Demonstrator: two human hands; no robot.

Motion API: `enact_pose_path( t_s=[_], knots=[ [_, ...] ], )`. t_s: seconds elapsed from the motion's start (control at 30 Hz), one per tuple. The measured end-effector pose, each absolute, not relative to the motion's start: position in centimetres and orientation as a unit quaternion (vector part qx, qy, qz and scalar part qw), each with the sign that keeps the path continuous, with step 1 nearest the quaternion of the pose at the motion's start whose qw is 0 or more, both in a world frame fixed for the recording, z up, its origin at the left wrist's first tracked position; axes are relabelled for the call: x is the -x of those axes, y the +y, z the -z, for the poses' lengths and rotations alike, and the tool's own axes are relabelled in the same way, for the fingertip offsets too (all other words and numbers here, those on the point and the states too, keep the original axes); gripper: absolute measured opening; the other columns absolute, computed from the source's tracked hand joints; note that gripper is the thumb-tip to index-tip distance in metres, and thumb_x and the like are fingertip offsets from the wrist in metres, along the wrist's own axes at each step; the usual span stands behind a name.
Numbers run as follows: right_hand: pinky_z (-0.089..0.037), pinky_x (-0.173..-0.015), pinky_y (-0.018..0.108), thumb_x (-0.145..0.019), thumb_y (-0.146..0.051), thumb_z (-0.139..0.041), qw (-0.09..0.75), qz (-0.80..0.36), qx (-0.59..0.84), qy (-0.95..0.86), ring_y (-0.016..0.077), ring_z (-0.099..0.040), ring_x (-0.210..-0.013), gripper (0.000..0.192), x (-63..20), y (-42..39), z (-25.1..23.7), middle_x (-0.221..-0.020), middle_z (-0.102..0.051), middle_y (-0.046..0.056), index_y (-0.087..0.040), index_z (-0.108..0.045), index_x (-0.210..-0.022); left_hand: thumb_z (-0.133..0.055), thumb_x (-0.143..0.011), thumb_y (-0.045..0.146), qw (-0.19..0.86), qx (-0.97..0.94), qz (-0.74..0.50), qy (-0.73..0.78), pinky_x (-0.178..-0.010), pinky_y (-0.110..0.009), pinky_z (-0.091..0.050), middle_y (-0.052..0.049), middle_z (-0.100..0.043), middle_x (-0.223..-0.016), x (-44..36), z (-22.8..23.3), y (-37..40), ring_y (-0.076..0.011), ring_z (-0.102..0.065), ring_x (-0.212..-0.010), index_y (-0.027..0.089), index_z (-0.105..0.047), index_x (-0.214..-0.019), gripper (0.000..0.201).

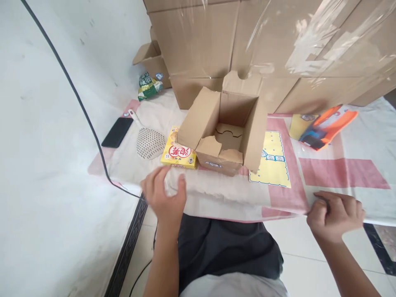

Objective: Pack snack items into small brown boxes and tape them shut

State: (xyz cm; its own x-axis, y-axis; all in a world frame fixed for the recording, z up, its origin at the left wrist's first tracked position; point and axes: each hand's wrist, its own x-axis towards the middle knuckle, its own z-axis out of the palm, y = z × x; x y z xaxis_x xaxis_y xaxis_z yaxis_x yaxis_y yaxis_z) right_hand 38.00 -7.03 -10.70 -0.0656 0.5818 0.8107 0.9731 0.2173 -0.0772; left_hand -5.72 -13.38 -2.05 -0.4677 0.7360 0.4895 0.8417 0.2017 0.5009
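My left hand (pixel 165 194) hovers with fingers apart over the near edge of a white and pink cloth (pixel 340 171) spread on the floor, holding nothing. My right hand (pixel 335 214) is curled and pinches the cloth's near edge at the right. Just beyond my left hand lie a yellow box with red characters (pixel 178 154) and an open, empty cardboard box (pixel 224 132) with its flaps up.
A white mesh scoop (pixel 150 142) and a black phone (pixel 117 132) lie at the left. A yellow game sheet (pixel 274 161) and an orange packet (pixel 328 126) lie to the right. Stacked wrapped cartons (pixel 262 45) stand behind. A black cable (pixel 77 97) runs down the wall.
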Motion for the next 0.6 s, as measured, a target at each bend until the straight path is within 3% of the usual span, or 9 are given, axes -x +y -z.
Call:
enact_pose_path(
  t_s=[0.1, 0.2, 0.3, 0.47, 0.53, 0.6],
  knots=[
    [-0.035, -0.064, 0.040, -0.072, -0.020, -0.053, 0.392, 0.258, 0.571, -0.674, 0.0230, -0.049, -0.066, 0.015, -38.0, -7.0, 10.9, -0.074, -0.065, 0.011, -0.020, -0.067, -0.078, -0.072, -0.078, 0.064, 0.033, 0.467, 0.276, -0.840, -0.109, -0.066, -0.038, -0.029, -0.046, -0.149, 6.1, 3.7, -9.6, -0.0473, -0.046, -0.135, 0.010, -0.041, -0.152, 0.096],
    [-0.037, -0.066, 0.041, -0.073, -0.022, -0.051, 0.392, 0.250, 0.585, -0.664, 0.0243, -0.051, -0.066, 0.016, -37.8, -7.1, 11.0, -0.075, -0.066, 0.012, -0.020, -0.066, -0.078, -0.073, -0.075, 0.067, -0.024, 0.446, 0.229, -0.865, -0.106, -0.067, -0.040, -0.029, -0.053, -0.138, 6.1, 3.7, -7.7, -0.0479, -0.050, -0.129, 0.009, -0.029, -0.158, 0.110],
    [-0.039, -0.066, 0.041, -0.074, -0.020, -0.050, 0.405, 0.256, 0.581, -0.658, 0.0249, -0.054, -0.067, 0.017, -37.5, -7.1, 11.0, -0.076, -0.067, 0.012, -0.020, -0.066, -0.079, -0.078, -0.074, 0.057, -0.014, 0.458, 0.287, -0.841, -0.110, -0.063, -0.041, -0.026, -0.050, -0.137, 6.0, 3.2, -7.1, -0.0439, -0.050, -0.132, 0.009, -0.024, -0.159, 0.112],
    [-0.037, -0.063, 0.038, -0.074, -0.015, -0.051, 0.438, 0.289, 0.545, -0.654, 0.0229, -0.056, -0.064, 0.017, -37.0, -7.0, 11.1, -0.075, -0.070, 0.009, -0.021, -0.066, -0.080, -0.082, -0.072, 0.038, 0.015, 0.474, 0.456, -0.753, -0.105, -0.050, -0.055, -0.024, -0.019, -0.157, 6.3, 3.2, -7.0, -0.0390, -0.025, -0.152, 0.018, -0.031, -0.155, 0.100],
    [-0.038, -0.063, 0.039, -0.074, -0.017, -0.050, 0.440, 0.281, 0.564, -0.639, 0.0237, -0.058, -0.065, 0.017, -37.0, -7.1, 11.2, -0.075, -0.071, 0.010, -0.020, -0.066, -0.079, -0.080, -0.075, 0.040, -0.032, 0.465, 0.505, -0.727, -0.097, -0.044, -0.061, -0.022, -0.018, -0.157, 6.9, 3.4, -6.7, -0.0373, -0.029, -0.151, 0.021, -0.037, -0.151, 0.090],
    [-0.038, -0.063, 0.039, -0.075, -0.019, -0.049, 0.438, 0.276, 0.580, -0.629, 0.0240, -0.058, -0.064, 0.017, -36.9, -7.1, 11.3, -0.075, -0.071, 0.010, -0.020, -0.067, -0.077, -0.073, -0.082, 0.043, -0.083, 0.436, 0.543, -0.713, -0.091, -0.040, -0.064, -0.019, -0.030, -0.152, 7.7, 3.2, -6.4, -0.0336, -0.046, -0.141, 0.022, -0.048, -0.141, 0.067]
  ],
)
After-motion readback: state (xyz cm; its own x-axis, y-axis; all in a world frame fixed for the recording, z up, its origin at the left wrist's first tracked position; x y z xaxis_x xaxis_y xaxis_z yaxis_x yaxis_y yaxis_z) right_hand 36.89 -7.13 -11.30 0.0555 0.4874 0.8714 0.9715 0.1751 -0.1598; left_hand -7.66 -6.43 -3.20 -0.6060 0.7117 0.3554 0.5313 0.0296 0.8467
